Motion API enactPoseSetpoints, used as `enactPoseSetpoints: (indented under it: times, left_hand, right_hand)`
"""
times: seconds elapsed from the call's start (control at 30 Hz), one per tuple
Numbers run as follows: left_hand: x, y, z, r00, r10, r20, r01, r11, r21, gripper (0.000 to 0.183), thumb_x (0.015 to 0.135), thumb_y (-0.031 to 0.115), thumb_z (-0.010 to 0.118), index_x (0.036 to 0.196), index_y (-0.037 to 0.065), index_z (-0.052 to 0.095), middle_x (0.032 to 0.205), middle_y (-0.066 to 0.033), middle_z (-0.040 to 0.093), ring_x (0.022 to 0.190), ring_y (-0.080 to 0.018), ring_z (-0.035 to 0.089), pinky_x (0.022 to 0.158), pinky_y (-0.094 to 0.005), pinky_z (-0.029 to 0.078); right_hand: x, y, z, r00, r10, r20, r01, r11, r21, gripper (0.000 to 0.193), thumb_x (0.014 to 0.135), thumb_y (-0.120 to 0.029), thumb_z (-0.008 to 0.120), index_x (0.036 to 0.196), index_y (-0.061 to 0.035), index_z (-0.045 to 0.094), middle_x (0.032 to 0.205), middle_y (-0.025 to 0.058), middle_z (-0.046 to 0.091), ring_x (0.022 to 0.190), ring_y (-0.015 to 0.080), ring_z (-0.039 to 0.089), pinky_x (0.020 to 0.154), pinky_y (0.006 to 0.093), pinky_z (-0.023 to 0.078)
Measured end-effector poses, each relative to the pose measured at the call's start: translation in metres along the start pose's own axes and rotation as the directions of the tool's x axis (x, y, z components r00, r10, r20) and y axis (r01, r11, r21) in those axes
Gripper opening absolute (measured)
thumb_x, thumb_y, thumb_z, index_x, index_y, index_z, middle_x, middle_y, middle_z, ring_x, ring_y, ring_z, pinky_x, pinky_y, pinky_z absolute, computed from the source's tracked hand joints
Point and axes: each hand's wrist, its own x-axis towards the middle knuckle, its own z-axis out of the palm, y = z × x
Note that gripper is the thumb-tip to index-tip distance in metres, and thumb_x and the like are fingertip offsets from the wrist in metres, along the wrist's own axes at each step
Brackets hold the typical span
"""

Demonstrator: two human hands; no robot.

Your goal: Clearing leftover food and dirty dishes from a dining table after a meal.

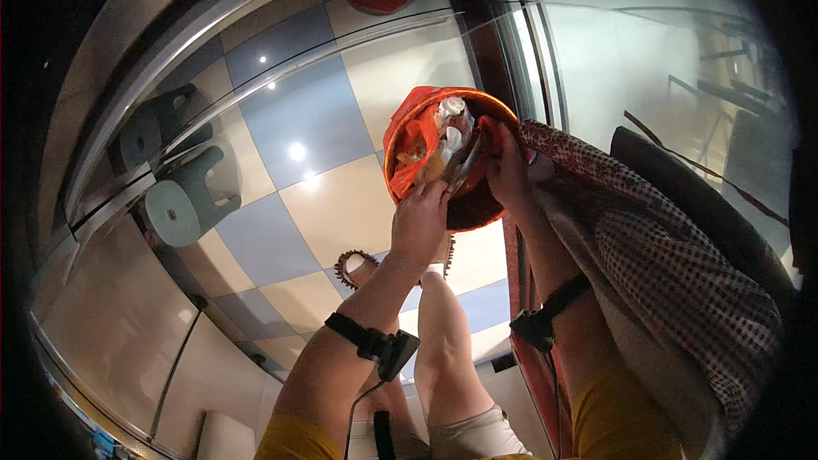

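Note:
A round red bin [471, 220] with an orange rim stands ahead of me on the tiled floor. Inside it lie a red plastic bag [415, 146], crumpled white tissue [452, 108] and some clear plastic packaging. My left hand [419, 223] reaches over the near left rim, its fingers curled together at the rubbish; whatever is between the fingertips is hidden. On the right side, my right hand [509, 177] is closed on red plastic at the rim, with its fingers pointing into the bin. Black straps with small devices circle both forearms.
A green-grey stool [189, 202] stands at the left by a reflective panel. Close on the right hangs checked cloth [673, 264] beside a glass surface [613, 43]. My slippered foot [356, 267] is just below the bin. Blue and cream tiles [294, 132] cover the floor.

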Motion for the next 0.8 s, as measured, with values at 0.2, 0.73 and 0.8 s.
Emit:
enactPoseSetpoints:
  times: [0.2,0.73,0.8]
  left_hand:
    - [0.001,0.003,-0.002,1.0,-0.013,0.027,0.012,1.0,0.019,0.013,0.088,0.01,0.054,0.098,0.003,0.058,0.091,-0.0179,0.062,0.083,-0.0371,0.061,0.074,-0.0453,0.05]
    - [-0.008,0.0,0.006,0.989,0.127,0.07,-0.131,0.989,0.068,0.029,0.075,-0.006,0.047,0.098,0.004,0.062,0.09,-0.0173,0.062,0.09,-0.0361,0.06,0.078,-0.0457,0.05]
    - [-0.011,0.003,0.011,0.971,0.072,0.228,-0.113,0.979,0.169,0.034,0.076,-0.004,0.05,0.106,0.007,0.063,0.093,-0.0176,0.063,0.091,-0.0367,0.061,0.081,-0.0444,0.05]
  right_hand:
    - [-0.007,0.013,-0.012,0.916,0.175,0.361,-0.095,0.969,-0.228,0.067,0.086,-0.011,0.057,0.143,-0.0065,0.023,0.13,0.027,0.046,0.12,0.0405,0.047,0.096,0.0454,0.042]
    - [-0.062,0.018,-0.005,0.932,0.359,0.043,-0.346,0.853,0.391,0.03,0.081,-0.009,0.058,0.111,-0.0069,0.061,0.105,0.0172,0.064,0.097,0.0316,0.063,0.097,0.0423,0.041]
    - [-0.064,0.016,-0.018,0.981,0.181,-0.064,-0.148,0.926,0.346,0.032,0.08,-0.005,0.056,0.112,-0.004,0.059,0.112,0.0152,0.061,0.107,0.0267,0.058,0.101,0.04,0.037]
